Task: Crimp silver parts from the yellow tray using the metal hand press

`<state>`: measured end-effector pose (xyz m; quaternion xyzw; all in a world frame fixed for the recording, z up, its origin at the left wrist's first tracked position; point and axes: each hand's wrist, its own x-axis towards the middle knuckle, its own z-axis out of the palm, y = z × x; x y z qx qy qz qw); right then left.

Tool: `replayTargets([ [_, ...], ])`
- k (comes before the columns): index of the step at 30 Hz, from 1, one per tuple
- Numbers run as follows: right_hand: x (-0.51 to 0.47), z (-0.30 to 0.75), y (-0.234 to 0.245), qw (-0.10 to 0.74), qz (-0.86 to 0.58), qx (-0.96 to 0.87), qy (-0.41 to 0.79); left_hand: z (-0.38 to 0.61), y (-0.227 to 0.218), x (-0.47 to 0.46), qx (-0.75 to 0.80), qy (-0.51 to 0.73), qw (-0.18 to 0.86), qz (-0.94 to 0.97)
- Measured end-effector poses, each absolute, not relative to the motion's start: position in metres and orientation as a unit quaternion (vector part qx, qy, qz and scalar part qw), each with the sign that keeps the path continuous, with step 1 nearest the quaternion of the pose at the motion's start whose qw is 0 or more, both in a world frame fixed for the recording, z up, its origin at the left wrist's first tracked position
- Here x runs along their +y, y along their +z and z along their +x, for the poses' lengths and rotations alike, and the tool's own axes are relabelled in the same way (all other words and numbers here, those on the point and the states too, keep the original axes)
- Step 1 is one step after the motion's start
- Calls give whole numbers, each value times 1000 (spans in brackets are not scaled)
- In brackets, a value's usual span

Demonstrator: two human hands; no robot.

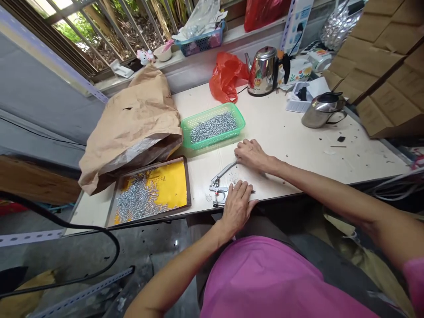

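A metal lever tool [217, 191] with two long handles, a spring and a small red part lies at the table's front edge. My left hand [237, 204] rests palm down over its lower handle, fingers stretched out and thumb apart. Farther back, my right hand [252, 155] has its fingers curled at the end of the raised upper handle [228, 168]; its fingertips are partly hidden. Tiny dark bits lie on the table between the hands. Behind them sits a green basket [213, 145] of small metal pins [214, 126].
At left, a shallow tray [188, 181] with a yellow sheet holds more metal pins [139, 201], beside a big paper bag [132, 115]. Toward the back stand a red plastic bag [227, 77], a kettle [263, 73] and a steel pitcher [319, 112]. Cardboard [391, 75] leans at right.
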<state>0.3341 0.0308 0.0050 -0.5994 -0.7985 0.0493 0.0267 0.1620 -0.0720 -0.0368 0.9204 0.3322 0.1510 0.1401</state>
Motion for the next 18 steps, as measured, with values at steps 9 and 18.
replayTargets([
  [9, -8, 229, -8, 46, -248, -967, 25, 157, -53, -80, 361, 132, 223, 896],
  [18, 29, 236, 26, 195, -335, -922, 9, 110, -25, -68, 323, 164, 144, 921],
])
